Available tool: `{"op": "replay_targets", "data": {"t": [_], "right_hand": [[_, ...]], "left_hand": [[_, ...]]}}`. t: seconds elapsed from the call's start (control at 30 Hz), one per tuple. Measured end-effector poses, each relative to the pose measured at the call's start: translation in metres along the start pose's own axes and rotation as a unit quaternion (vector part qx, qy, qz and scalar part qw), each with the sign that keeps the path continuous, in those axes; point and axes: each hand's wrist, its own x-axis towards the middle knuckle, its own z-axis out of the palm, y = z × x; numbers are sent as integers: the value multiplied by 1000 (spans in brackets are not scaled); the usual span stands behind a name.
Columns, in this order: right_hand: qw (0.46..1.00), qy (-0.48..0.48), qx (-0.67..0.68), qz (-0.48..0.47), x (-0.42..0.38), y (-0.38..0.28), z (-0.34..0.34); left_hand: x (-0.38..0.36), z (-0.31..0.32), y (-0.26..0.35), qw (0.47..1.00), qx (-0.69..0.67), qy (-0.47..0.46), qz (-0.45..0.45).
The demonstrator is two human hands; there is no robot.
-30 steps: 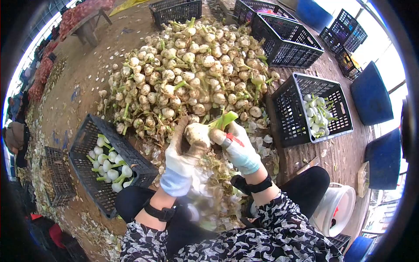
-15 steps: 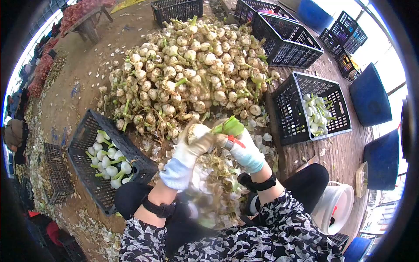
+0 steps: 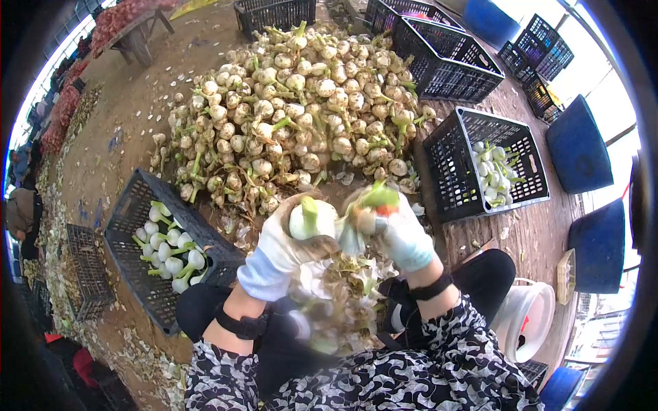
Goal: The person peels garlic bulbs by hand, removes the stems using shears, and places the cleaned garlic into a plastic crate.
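Note:
My left hand [image 3: 286, 236], in a soiled white glove, grips a white garlic bulb [image 3: 310, 219] with a short green stalk facing me. Close beside it, my gloved right hand [image 3: 401, 236] is closed on a strip of peeled garlic leaf and skin [image 3: 356, 222], blurred by motion. Something red shows at the right fingers, too smeared to name. Both hands are above a litter of papery skins [image 3: 343, 301] between my knees. Just beyond them rises a big heap of unpeeled garlic [image 3: 295, 116] with soil and stalks on it.
At my left a tilted black crate [image 3: 137, 205] holds clean garlic bulbs [image 3: 168, 250]. Another black crate [image 3: 449, 171] with peeled garlic stands right, on wooden boards. More crates [image 3: 449, 61] stand behind it. A white bucket [image 3: 528, 322] is by my right knee, blue tubs [image 3: 579, 147] farther right.
The green leaf and outer skin have come away from the bulb into my right hand. My hands have moved apart, and the bulb in my left now looks cleaner, its cut stalk turned toward me.

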Motion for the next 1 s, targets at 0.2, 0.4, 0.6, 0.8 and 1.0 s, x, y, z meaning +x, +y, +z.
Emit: {"op": "replay_targets", "data": {"t": [0.2,0.4,0.6,0.8,1.0], "right_hand": [[772,-233,-567,168,7,92,-52],[969,-40,-121,211,21,-15,-10],[974,-110,-120,160,16,-20,-11],[970,-53,-225,76,1,-32,-3],[941,71,-331,8,-1,1,8]], "left_hand": [[4,-7,-2,970,-210,-62,-105],[6,0,3,991,-109,-30,-65],[0,-4,12,982,-139,-83,-101],[4,-5,4,992,-78,-39,-93],[-10,-9,6,973,-175,-78,-126]]}}
